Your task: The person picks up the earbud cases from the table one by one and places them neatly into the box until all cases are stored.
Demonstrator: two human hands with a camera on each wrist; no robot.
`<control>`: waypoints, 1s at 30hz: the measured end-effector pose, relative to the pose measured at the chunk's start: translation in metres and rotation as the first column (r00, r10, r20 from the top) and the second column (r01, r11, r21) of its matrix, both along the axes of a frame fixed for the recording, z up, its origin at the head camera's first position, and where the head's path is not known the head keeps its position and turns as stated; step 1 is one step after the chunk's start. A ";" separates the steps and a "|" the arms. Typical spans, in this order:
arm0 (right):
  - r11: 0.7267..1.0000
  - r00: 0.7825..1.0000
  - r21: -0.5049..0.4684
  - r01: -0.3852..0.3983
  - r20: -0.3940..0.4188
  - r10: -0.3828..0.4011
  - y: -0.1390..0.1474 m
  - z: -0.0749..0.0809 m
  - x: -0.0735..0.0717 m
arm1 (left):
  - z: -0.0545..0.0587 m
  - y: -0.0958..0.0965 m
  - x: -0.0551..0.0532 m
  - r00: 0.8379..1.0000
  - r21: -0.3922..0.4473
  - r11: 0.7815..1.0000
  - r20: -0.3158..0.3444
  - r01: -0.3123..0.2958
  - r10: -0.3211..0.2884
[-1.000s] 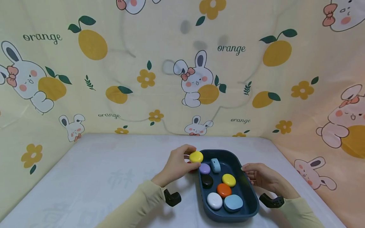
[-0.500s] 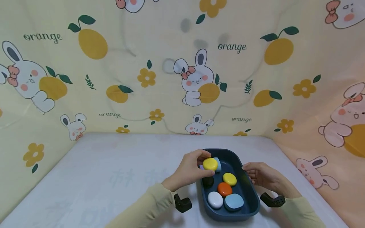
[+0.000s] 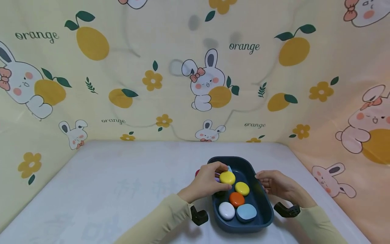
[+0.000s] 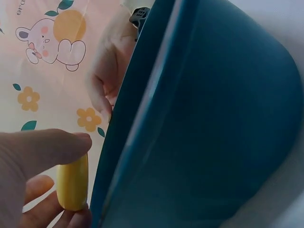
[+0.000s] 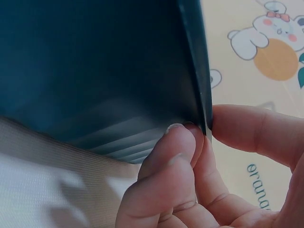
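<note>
Between thumb and fingers, my left hand (image 3: 204,181) pinches a glossy yellow rounded disc (image 3: 227,178) over the left part of a dark blue tray (image 3: 267,220). The left wrist view shows this yellow disc (image 4: 72,184) edge-on, beside the tray's wall (image 4: 213,118). My right hand (image 3: 280,185) grips the tray's right rim; in the right wrist view the thumb and fingers (image 5: 175,147) close on either side of that rim. Inside the tray lie another yellow disc (image 3: 242,188), an orange one (image 3: 236,199), a white one (image 3: 226,210) and a light blue block (image 3: 246,212).
Partly behind the left hand are a purple piece (image 3: 217,176), a black piece (image 3: 220,194) and a second light blue piece (image 3: 229,168). A red thing (image 3: 197,172) shows just outside the tray's left side. White cloth (image 3: 122,189) covers the table, with a printed curtain (image 3: 170,101) behind.
My left hand has carried the yellow disc rightward from the tray's left rim to above its inside. The right hand keeps its grip on the rim. The head view has shifted slightly.
</note>
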State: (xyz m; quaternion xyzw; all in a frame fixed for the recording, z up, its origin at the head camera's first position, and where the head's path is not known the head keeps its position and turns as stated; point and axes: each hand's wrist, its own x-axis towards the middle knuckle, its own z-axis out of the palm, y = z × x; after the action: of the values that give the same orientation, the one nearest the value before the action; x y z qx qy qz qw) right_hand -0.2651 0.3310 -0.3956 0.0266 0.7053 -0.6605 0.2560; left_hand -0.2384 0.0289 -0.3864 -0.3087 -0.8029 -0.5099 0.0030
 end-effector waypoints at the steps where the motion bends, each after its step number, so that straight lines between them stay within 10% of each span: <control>1: 1.000 1.000 0.002 0.003 0.000 -0.003 0.000 0.000 0.000 | 0.000 0.000 0.000 1.000 -0.005 1.000 0.001 0.000 0.000; 30: 1.000 1.000 -0.008 0.024 -0.009 -0.024 0.001 -0.003 0.001 | -0.003 0.004 -0.006 0.998 -0.065 0.997 0.049 0.046 -0.043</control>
State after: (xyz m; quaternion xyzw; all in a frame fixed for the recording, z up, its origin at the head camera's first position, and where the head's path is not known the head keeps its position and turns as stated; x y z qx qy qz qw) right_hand -0.2644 0.3317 -0.3981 0.0311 0.7034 -0.6665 0.2451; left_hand -0.2439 0.0330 -0.3893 -0.3144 -0.8122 -0.4900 -0.0377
